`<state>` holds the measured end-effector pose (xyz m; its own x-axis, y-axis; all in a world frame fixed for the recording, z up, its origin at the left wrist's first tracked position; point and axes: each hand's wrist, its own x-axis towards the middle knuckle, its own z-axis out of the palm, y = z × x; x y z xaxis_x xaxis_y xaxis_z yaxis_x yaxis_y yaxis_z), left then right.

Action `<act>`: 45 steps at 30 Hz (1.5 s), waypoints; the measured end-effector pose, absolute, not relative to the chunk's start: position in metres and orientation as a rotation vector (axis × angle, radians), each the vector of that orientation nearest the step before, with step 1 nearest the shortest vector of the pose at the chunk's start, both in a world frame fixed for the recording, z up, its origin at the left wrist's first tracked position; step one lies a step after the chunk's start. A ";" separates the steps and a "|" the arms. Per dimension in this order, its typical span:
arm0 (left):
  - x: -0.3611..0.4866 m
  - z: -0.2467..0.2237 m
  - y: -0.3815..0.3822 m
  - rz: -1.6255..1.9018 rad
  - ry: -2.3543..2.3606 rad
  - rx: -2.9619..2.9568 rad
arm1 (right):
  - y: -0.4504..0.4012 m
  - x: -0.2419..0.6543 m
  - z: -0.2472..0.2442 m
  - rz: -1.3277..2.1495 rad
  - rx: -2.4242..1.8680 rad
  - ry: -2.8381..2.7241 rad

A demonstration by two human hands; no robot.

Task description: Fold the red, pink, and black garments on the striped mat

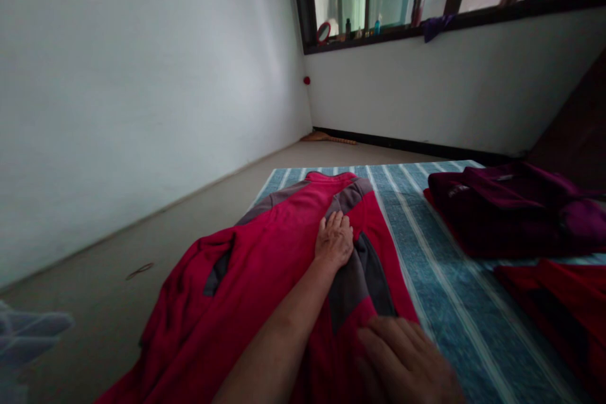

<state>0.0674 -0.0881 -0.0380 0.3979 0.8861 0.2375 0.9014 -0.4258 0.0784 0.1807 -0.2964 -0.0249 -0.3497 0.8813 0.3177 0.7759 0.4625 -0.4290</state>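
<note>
Nearest my view, at the near edge of the blue, white-striped fabric sheet (pixel 426 278), I had the right hand (pixel 411 353) low over the lower part of the jacket. Its fingers were loosely curved and blurred, so I could not tell how far they were open, or whether they pinched the cloth or only brushed it. The crimson-pink fabric jacket with grey panels (pixel 265 290) ran from that near edge up to the far one, its collar by the far left corner, probably laid lengthwise so that its body had room to spread. Folds ran through its left side, over the sheet's left edge. Farther up, the left hand (pixel 335 240) lay palm down beside the grey panel, fingers extended and close together, with nothing visibly gripped; I judged it was pressing the fabric flat. Toward the right edge sat a folded red garment (pixel 577 290), and past it, near the far right corner, a dark purple folded garment (pixel 497 221) on red cloth, both presumably set aside so as not to crowd the jacket. Beyond the sheet, a pinkish bottle (pixel 419 5) stood on the dark window ledge (pixel 374 40)
</note>
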 end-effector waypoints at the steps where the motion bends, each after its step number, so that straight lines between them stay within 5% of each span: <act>1: 0.068 -0.037 -0.089 -0.381 -1.654 -2.577 | -0.291 0.173 -0.022 0.181 -1.295 -2.236; 13: 0.081 -0.007 -0.054 -0.325 -1.868 -2.587 | -0.279 0.130 -0.086 -0.217 -1.247 -2.136; 23: 0.088 -0.033 -0.035 -0.166 -1.924 -2.555 | -0.278 0.115 -0.103 -0.184 -1.387 -2.147; 35: 0.083 0.003 -0.080 -0.295 -1.887 -2.575 | -0.282 0.135 -0.038 0.369 -1.386 -2.375; 45: 0.084 -0.030 -0.115 -0.095 -1.789 -2.646 | -0.285 0.135 -0.025 0.468 -1.452 -2.320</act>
<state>0.0844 -0.1148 -0.0297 0.3717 0.9281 0.0190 0.9250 -0.3721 0.0776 0.1349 -0.2852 -0.0251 -0.4052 0.9053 0.1275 0.7853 0.4161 -0.4585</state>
